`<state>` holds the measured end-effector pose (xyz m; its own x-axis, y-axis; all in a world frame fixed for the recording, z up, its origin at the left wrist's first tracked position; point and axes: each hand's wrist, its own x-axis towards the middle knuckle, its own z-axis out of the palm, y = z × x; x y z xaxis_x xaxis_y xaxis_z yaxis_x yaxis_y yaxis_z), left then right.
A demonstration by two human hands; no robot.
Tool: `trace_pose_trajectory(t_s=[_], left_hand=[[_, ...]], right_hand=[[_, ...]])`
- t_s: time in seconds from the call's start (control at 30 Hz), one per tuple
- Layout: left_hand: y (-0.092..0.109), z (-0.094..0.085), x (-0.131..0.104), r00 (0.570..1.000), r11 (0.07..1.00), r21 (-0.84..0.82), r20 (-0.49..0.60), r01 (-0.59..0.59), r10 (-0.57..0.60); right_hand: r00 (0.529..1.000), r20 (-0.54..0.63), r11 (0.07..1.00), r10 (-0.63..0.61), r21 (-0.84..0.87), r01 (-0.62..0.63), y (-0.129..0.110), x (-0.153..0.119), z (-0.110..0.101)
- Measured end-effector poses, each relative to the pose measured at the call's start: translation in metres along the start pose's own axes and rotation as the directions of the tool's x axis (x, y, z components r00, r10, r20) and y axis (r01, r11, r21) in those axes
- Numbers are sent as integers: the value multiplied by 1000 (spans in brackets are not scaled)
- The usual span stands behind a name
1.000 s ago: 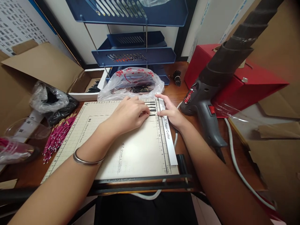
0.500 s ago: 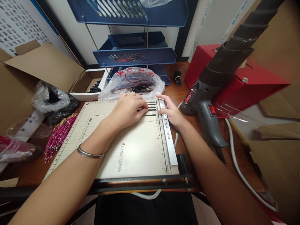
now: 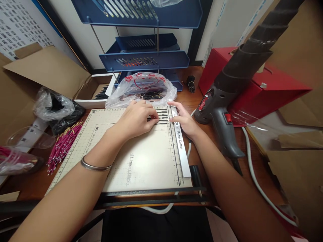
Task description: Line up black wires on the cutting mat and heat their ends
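Note:
A cream paper cutter (image 3: 143, 168) with printed size lines lies in front of me. Several thin black wire-like pieces (image 3: 163, 115) lie side by side near its far right corner, their ends pointing at the white strip (image 3: 183, 153) marked "Paper Cutter". My left hand (image 3: 140, 117) rests on the board with thumb and fingertips pinched at the left part of these pieces; the palm hides their other ends. Along the right edge, my right hand (image 3: 186, 121) grips the cutter's side, thumb and forefinger over the white strip, close to the pieces' tips.
Behind the cutter sit a clear plastic bag (image 3: 141, 88) with dark pieces and a blue rack (image 3: 146, 61). Magenta wire-like pieces (image 3: 64, 144) lie left. A grey heat gun (image 3: 222, 111) and red box (image 3: 282, 90) stand right. A black bundle (image 3: 191, 84) lies behind.
The black pieces beside my left fingertips now lie more evenly spaced, with one shifted slightly. Both hands stay in nearly the same place.

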<state>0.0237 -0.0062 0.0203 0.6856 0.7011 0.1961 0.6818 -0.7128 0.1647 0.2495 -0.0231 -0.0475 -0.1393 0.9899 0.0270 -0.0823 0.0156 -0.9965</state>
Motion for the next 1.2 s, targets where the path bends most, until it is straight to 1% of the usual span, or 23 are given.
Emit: trace_pose_trajectory(t_s=[0.23, 0.4, 0.8, 1.0, 1.2], left_hand=[[3, -2, 1, 1000, 1000, 18, 18, 12, -12], [4, -2, 1, 999, 999, 33, 26, 23, -23], [4, -1, 1, 1000, 1000, 0, 5, -3, 3], [5, -1, 1, 1000, 1000, 3, 17, 11, -11], [4, 0, 1, 1000, 1000, -4, -1, -3, 3]], right_hand=[[1000, -18, 1000, 14, -8, -14, -4, -1, 3], [1000, -27, 1000, 9, -28, -9, -2, -1, 2], [1000, -30, 999, -5, -50, 4, 1, 0, 1], [1000, -30, 999, -7, -49, 5, 1, 0, 2], [1000, -25, 998, -19, -68, 18, 1, 0, 0]])
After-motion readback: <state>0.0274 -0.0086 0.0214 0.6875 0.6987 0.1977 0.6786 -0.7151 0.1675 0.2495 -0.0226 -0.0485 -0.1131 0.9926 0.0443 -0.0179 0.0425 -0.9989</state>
